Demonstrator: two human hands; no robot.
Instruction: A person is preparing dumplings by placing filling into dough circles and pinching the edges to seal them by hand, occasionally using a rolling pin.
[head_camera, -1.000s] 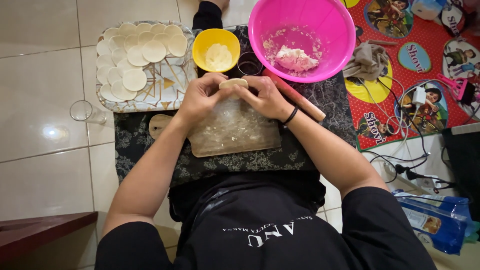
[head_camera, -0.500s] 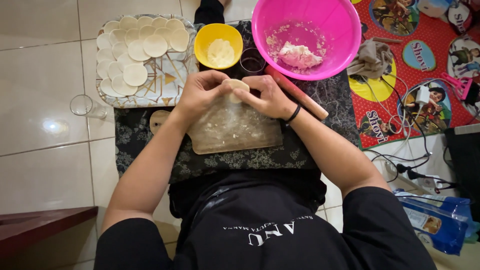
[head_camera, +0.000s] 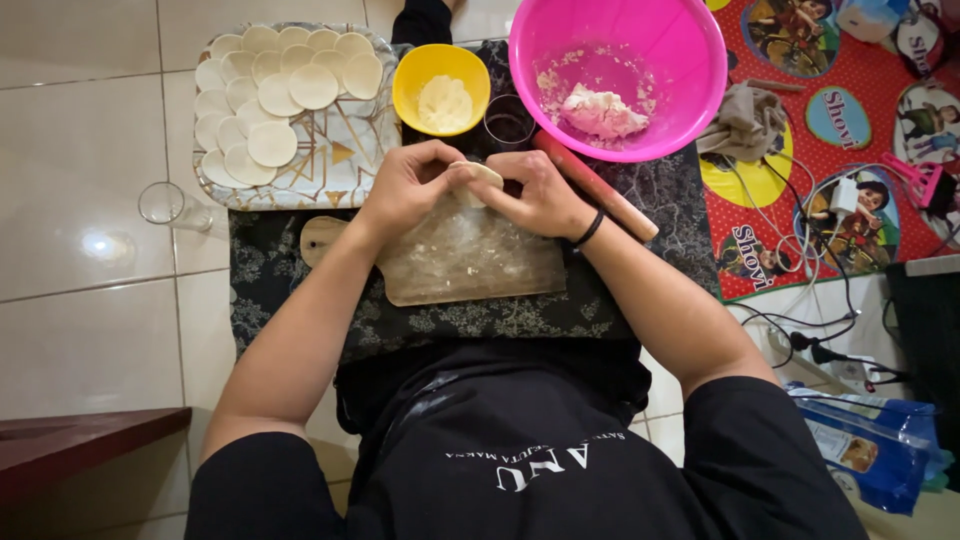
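Two hands, my left and right, pinch one dough round above the board; many rounds fill the tray, dough remains in the pink bowl.

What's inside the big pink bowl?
The pink bowl holds a lump of pale dough with crumbs and floury smears around it. The near wall hides part of the bottom, so anything lying there cannot be seen.

Count: two bowls, one yellow bowl and one pink bowl. One tray. One rolling pin. One cutting board. One drinking glass. Dough rounds on tray: roughly sixteen.
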